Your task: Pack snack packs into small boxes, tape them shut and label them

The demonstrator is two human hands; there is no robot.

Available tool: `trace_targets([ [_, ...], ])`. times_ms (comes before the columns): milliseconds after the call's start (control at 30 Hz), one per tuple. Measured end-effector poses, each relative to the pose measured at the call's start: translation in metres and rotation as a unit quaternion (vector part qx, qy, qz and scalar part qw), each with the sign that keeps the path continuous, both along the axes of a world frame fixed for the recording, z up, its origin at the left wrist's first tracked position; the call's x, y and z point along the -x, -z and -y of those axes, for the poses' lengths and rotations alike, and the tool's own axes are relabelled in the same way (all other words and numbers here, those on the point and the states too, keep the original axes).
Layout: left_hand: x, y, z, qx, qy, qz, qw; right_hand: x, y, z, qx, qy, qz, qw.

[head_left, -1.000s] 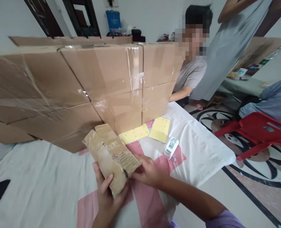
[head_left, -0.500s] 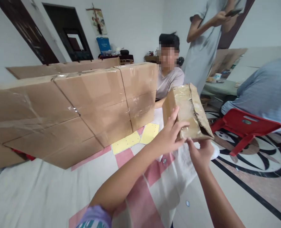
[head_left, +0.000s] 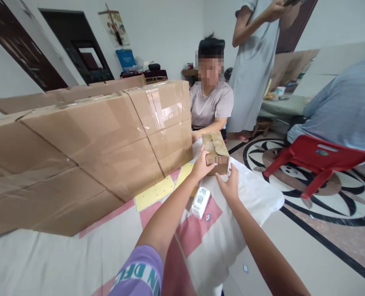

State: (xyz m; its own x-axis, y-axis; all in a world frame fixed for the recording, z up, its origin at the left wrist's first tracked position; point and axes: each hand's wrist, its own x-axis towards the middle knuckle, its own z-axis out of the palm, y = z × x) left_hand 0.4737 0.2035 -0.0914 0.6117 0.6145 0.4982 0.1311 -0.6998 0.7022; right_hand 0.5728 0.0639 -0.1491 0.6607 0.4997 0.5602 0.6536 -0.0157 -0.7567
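To the left of the grip stands a wall of large cardboard boxes [head_left: 86, 144], stacked and bound with clear tape, so they take most of the table. The white and pink cloth [head_left: 256, 197] lies under the grip, and a red chair [head_left: 318, 158] stands well to its right on the floor. Beyond it sits another person [head_left: 211, 109], facing it. The small parcel [head_left: 215, 150], brown and wrapped in tape, seems to rest on the far table corner. The left hand [head_left: 201, 164] is clamped on its near side, thumb on top, probably to steady it. The right hand [head_left: 230, 187] is just below with fingers spread, holding nothing; I cannot tell if it touches. A small white device [head_left: 200, 202] lies nearer than both hands.
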Motion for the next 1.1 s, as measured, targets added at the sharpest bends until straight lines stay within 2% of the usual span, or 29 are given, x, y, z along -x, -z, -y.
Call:
trace_targets([
  [167,-0.023,-0.002,-0.002,0.007,-0.129,-0.005,0.992,-0.011,0.007,0.001,0.014,0.014,-0.052,0.998],
  [333,-0.025,-0.008,-0.007,0.008,-0.192,-0.036,0.981,-0.014,0.009,-0.001,0.016,0.007,-0.057,0.998],
  [533,-0.017,-0.028,-0.003,0.003,-0.199,-0.048,0.979,-0.016,0.012,-0.002,0.033,0.004,-0.058,0.998],
  [600,-0.006,-0.032,0.002,-0.015,-0.190,-0.021,0.981,-0.017,0.011,-0.002,0.037,0.006,-0.062,0.997],
  [667,0.018,-0.031,0.008,-0.047,-0.178,-0.013,0.983,-0.018,0.010,-0.001,0.036,0.007,-0.069,0.997],
  [767,0.085,-0.020,0.020,-0.098,-0.164,-0.064,0.980,-0.019,0.007,-0.001,0.031,0.012,-0.061,0.998],
  [833,0.150,-0.009,0.029,-0.102,-0.172,-0.088,0.976,-0.020,0.003,-0.001,0.032,0.008,-0.042,0.999],
  [900,0.229,0.000,0.040,-0.100,-0.209,-0.103,0.967,-0.020,-0.001,0.003,0.028,-0.001,-0.026,0.999],
  [1000,0.361,0.010,0.060,-0.093,-0.304,-0.112,0.941,-0.016,-0.009,0.015,-0.013,-0.006,0.014,1.000],
  [1033,0.405,0.012,0.068,-0.088,-0.351,-0.116,0.925,-0.012,-0.014,0.021,-0.033,-0.009,0.044,0.998],
  [1100,0.490,0.014,0.082,-0.072,-0.472,-0.135,0.868,0.004,-0.027,0.030,-0.078,-0.025,0.130,0.988],
])
